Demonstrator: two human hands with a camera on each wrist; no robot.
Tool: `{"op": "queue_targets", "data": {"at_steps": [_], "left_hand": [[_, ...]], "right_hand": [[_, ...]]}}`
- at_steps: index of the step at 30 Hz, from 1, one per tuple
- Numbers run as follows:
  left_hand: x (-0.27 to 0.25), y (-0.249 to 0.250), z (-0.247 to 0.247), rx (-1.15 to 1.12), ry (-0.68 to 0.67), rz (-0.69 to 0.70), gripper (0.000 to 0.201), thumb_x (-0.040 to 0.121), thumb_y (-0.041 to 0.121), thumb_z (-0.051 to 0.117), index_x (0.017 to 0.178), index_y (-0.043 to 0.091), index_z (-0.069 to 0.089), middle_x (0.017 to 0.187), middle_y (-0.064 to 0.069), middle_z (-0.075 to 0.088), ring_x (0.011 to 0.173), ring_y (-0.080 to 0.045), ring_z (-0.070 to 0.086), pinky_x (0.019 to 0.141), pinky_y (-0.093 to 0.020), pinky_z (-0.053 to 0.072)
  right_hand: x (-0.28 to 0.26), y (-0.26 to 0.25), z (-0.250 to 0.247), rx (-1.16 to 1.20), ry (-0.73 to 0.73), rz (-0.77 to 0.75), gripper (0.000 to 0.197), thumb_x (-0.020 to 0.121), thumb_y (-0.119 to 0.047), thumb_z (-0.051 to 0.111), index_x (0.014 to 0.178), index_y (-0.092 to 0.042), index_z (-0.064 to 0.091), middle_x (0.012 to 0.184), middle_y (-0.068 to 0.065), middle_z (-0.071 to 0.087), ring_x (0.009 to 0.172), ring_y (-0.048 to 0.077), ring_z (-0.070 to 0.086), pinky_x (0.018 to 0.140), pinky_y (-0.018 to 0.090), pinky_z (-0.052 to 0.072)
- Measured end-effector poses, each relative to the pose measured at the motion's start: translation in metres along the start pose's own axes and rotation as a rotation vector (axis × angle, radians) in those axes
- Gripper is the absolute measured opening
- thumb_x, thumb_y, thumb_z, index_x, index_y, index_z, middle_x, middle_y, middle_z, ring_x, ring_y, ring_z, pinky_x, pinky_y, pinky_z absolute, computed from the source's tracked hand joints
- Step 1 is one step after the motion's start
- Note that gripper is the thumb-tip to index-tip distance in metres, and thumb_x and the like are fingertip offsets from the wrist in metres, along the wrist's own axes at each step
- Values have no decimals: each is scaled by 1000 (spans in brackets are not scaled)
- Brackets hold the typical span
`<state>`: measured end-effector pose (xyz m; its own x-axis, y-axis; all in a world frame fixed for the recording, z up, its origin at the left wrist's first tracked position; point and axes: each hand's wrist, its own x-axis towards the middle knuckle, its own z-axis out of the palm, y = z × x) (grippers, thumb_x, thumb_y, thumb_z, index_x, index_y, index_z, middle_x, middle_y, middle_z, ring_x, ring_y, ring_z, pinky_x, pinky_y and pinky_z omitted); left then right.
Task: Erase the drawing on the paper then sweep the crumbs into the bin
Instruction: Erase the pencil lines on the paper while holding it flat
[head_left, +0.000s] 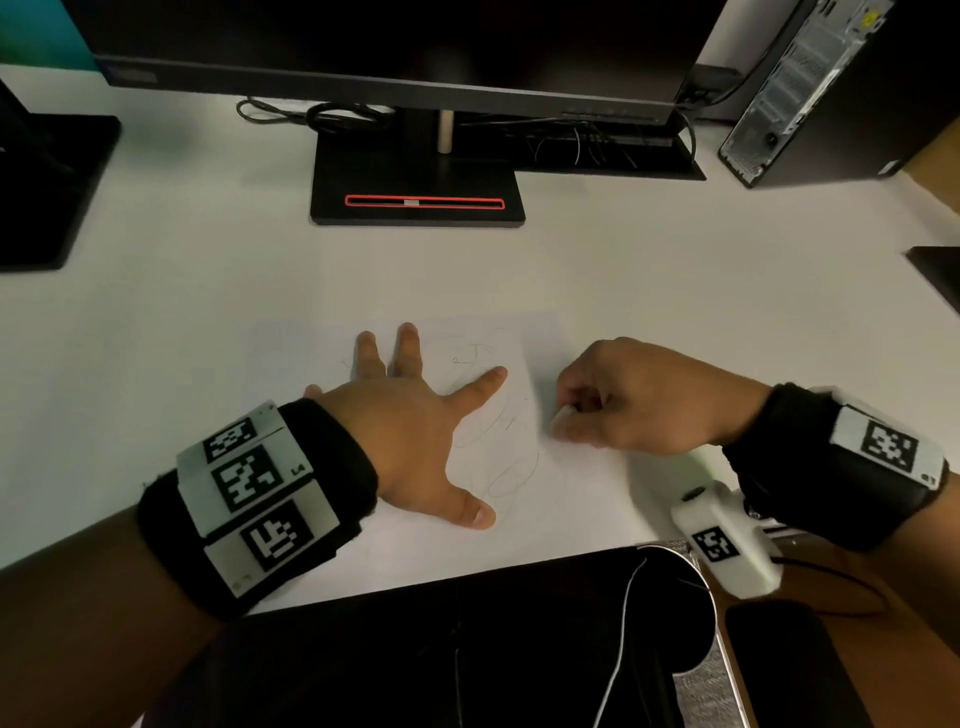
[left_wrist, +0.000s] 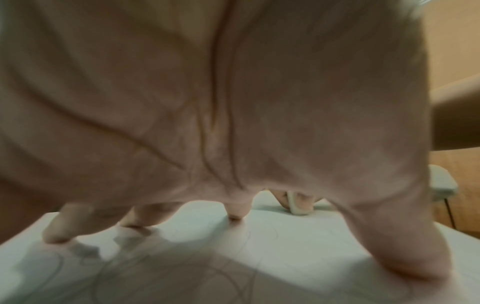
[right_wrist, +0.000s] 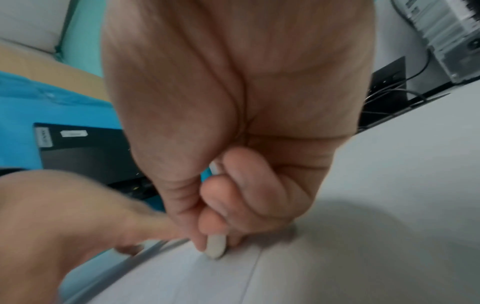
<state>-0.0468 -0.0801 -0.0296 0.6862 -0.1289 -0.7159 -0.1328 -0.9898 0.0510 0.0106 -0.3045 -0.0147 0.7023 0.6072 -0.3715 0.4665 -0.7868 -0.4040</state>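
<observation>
White desk: left hand flat on one paper, right hand pinching one eraser.

Left hand presses flat on the paper; right hand pinches an eraser.

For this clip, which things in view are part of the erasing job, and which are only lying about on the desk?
In the job:
- paper with the pencil drawing
- eraser, pinched in the right hand
- left hand, spread flat on the paper

Lying about:
- monitor on its stand
- cables
- computer tower

No bin is in view.
</observation>
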Motion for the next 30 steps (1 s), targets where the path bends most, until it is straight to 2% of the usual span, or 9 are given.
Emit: {"op": "queue_targets", "data": {"at_steps": [4,8,10,12,14,17,20,25,30], "left_hand": [[-1,1,-1,-2,-2,-2,124,57,96,57,127,66,-41,150,-14,-49,141,-53,-33,112,-72,23],[0,1,-1,0,-5,-4,125,58,95,58,129,64,-40,150,-14,-49,140,-53,-33,113,-72,22],[0,1,-1,3,-5,-2,125,57,95,58,129,64,-40,150,-15,-49,140,-53,-33,113,-72,22],[-1,1,-1,2,-6,2,125,57,95,57,130,64,-40,150,-15,-49,140,-54,-33,113,-72,22],[-2,1,-2,-7,-4,5,125,58,94,58,130,65,-39,151,-15,-48,140,-53,-33,113,-72,22],[-3,1,-1,-15,-4,3,125,58,93,60,130,65,-39,151,-15,-48,140,-53,-33,113,-72,22],[-2,2,-2,-12,0,1,125,58,94,59,131,64,-39,151,-15,-48,140,-53,-34,113,-71,23],[-1,1,-2,-3,0,-2,126,56,96,58,129,65,-40,151,-15,-48,140,-53,-33,113,-71,22],[0,1,-1,-13,-3,-4,126,56,95,59,129,65,-40,150,-14,-49,140,-53,-34,113,-71,22]], "right_hand": [[10,7,-9,-35,129,44,27,88,-30,67,72,-9,64,63,3,62,51,7,45,53,23,38],[9,-5,1,7,28,-34,25,90,-30,66,73,-12,66,61,0,61,51,6,48,51,17,39],[14,-5,-1,10,57,-34,26,90,-29,66,74,-9,66,62,3,62,52,7,47,52,17,38],[18,-3,-4,7,76,-21,27,91,-31,65,75,-9,65,64,4,62,52,7,46,53,20,39],[18,0,-6,-9,50,-10,27,90,-32,65,72,-13,64,60,-1,58,51,7,46,52,20,39],[12,5,-10,-13,-32,21,27,89,-30,66,67,-15,61,54,-9,51,49,6,44,53,23,39],[10,8,-17,-41,-123,54,26,88,-29,67,67,-15,62,54,-9,50,48,5,42,53,26,41],[21,0,-16,-8,-10,-20,24,90,-28,67,69,-17,64,53,-11,52,48,4,45,50,15,36],[14,3,-13,-34,-48,-24,26,90,-27,65,68,-14,61,54,-8,51,47,6,43,50,19,38]]}}
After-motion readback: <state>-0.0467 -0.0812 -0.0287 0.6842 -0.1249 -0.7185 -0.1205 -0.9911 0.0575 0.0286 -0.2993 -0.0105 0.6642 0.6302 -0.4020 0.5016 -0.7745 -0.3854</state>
